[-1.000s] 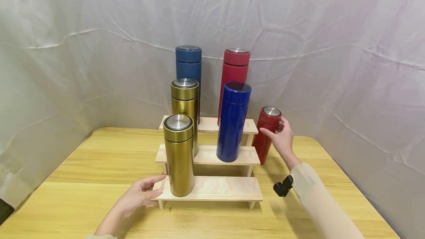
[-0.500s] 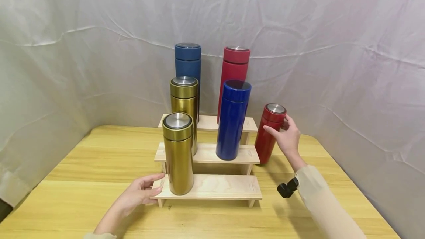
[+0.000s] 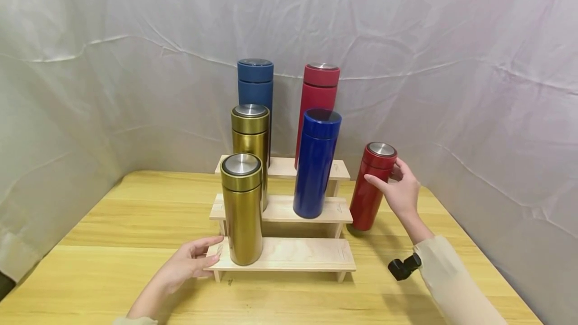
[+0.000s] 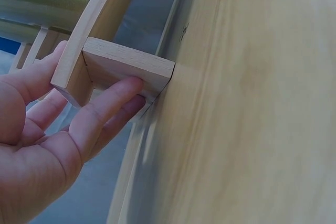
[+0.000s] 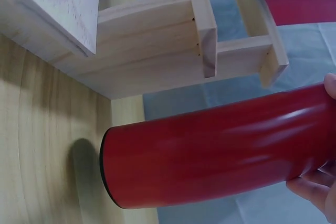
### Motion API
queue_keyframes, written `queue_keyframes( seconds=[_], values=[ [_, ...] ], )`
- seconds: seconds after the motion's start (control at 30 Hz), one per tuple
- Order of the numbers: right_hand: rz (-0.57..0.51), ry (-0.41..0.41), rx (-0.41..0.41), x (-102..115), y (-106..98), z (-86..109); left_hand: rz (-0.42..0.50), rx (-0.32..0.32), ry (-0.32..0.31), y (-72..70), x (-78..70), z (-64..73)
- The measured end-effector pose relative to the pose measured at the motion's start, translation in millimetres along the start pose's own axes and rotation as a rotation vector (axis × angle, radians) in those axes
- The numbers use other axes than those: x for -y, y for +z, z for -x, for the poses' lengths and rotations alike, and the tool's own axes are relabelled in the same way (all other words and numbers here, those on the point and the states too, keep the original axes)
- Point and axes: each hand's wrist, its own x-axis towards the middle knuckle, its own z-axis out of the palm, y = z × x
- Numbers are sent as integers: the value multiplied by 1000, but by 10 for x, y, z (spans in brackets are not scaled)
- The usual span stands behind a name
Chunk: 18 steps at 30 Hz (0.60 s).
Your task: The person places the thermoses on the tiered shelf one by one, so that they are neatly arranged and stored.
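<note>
My right hand (image 3: 403, 189) grips a red thermos (image 3: 371, 194) near its top, thumb on the near side. The thermos leans slightly, beside the stand's right end. Its base appears apart from the table in the right wrist view, with a shadow (image 5: 84, 177) next to it. My left hand (image 3: 187, 263) holds the left end of the lowest step of a wooden tiered stand (image 3: 307, 255). In the left wrist view, fingers (image 4: 107, 106) lie against the step's leg (image 4: 128, 61). A gold thermos (image 3: 244, 214) stands upright on that step's left part.
On the middle step stand another gold thermos (image 3: 250, 129) and a glossy blue thermos (image 3: 316, 169). A matte blue thermos (image 3: 256, 84) and a rose-red thermos (image 3: 319, 97) are on the top step. Pale cloth (image 3: 180, 19) hangs behind the wooden table (image 3: 113, 224).
My right hand has moved right and a little nearer with the red thermos, away from the stand. The left hand stays at the lowest step.
</note>
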Motion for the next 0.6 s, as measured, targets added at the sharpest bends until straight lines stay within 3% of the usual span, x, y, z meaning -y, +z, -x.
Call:
queue_keyframes(
  seconds=[0.2, 0.33, 0.5, 0.57, 0.6],
  values=[
    [-116, -17, 7, -681, -17, -185, -1, -4, -2, 1, 15, 10],
    [-68, -31, -14, -705, -61, -171, 10, -2, 2, 6, 20, 14],
    [37, 8, 3, 186, -207, 116, 5, 0, 4, 11, 12, 13],
    [66, 24, 0, 481, -246, 213, -2, -1, 2, 11, 6, 12],
    [64, 16, -1, 497, -258, 225, -2, -3, 1, 11, 5, 11]
  ],
)
